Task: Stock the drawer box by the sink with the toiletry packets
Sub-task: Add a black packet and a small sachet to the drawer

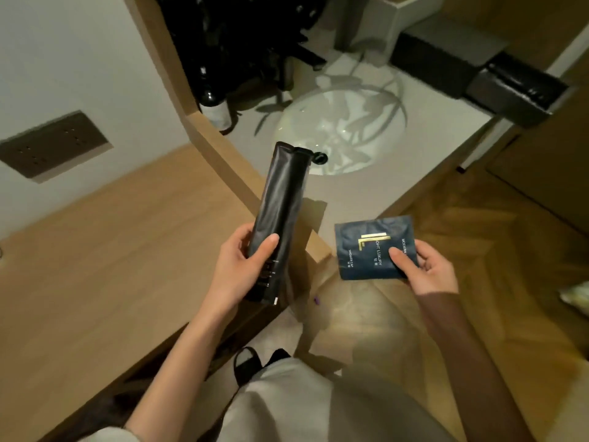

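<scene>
Reading "SHOWER CAP", "GHT LUXURY": blue packet (pixel 360 260).

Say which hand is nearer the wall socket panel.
Left. The left hand, gripping the black packet, is below-right of the socket panel; the right hand, holding the blue packet, is farther right.

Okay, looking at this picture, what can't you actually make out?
Head view only.
The long black packet: its small print is too tiny, and the left hand covers part of it.
The shower cap packet: the thumb of the right hand hides some wording.
The black box beyond the sink: dim and blurred, so open or shut and its contents cannot be told.
The dark bottle: label too dim to read.
</scene>
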`<state>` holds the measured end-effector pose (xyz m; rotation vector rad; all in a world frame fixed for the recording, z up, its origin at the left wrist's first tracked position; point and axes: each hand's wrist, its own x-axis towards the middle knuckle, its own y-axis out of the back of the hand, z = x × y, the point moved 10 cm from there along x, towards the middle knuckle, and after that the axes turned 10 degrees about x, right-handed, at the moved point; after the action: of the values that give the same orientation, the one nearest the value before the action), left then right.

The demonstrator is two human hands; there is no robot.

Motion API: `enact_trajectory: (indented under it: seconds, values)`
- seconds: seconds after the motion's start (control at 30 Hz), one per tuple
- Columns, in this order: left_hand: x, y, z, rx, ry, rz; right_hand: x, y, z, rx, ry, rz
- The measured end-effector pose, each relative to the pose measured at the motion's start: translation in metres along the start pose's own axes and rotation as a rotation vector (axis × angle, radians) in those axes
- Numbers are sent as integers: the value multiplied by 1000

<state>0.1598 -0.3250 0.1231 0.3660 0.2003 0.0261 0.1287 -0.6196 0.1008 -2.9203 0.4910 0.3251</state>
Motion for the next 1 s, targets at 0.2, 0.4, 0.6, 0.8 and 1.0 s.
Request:
enact_trajectory:
  seconds: [0.2, 0.4, 0.6, 0.8, 1.0]
  values:
    - [-15, -133, 44, -29, -10, -139, -1, 135, -5, 73, -38, 124]
    - [2, -228, 90, -16, -8, -270, 19, 218, -32, 70, -24, 195]
    - [57, -301, 105, -76, 30, -263, 86, 263, -62, -7, 4, 193]
    - [137, -375, 138, -161, 48, -232, 195, 299, -104, -99, 42, 165]
    - [228, -419, 206, -184, -25, -131, 314, 312, -168, -172, 114, 112]
